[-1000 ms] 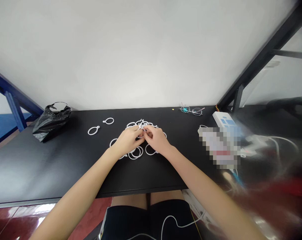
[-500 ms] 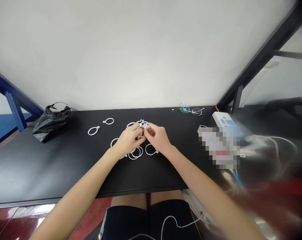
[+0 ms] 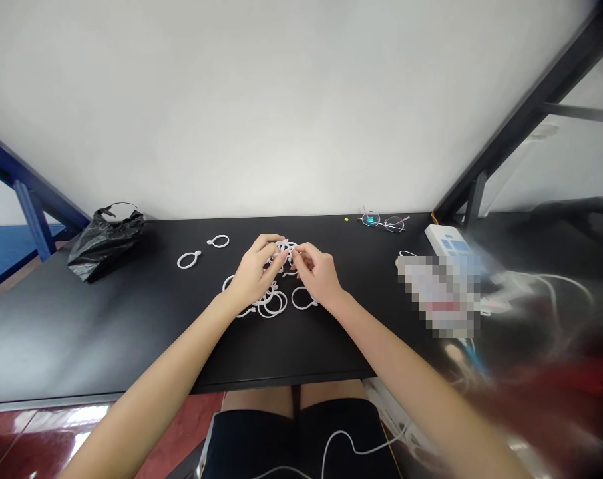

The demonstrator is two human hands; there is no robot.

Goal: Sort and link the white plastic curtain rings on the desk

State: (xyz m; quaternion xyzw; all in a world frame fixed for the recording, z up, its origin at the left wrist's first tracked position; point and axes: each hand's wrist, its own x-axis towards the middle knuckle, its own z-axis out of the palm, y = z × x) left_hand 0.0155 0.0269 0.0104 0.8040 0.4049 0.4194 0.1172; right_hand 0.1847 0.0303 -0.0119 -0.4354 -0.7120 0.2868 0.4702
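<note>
Several white rings with small knobs lie in a loose group at the middle of the black table (image 3: 182, 332). Over the back of this group, my left hand (image 3: 256, 269) bends its fingers around a white ring, with thumb and fingertips near its knob. My right hand (image 3: 319, 271) pinches the same white piece from the right, and the fingertips of both hands nearly meet. One loose ring (image 3: 304, 298) lies just below my right hand. Two more rings, an upper one (image 3: 220, 241) and a lower one (image 3: 188, 260), rest apart to the left.
A black plastic bag (image 3: 104, 243) stands at the back left. Eyeglasses (image 3: 383, 221) lie near the wall. On the right are a white and blue box (image 3: 448, 243), a blurred-out item (image 3: 438, 293) and white cables. Metal frame bars rise at both sides.
My left hand has opened somewhat, its index finger lifted and stretched further over the rings. My right fingertips have shifted slightly to the right, apart from the left ones.
</note>
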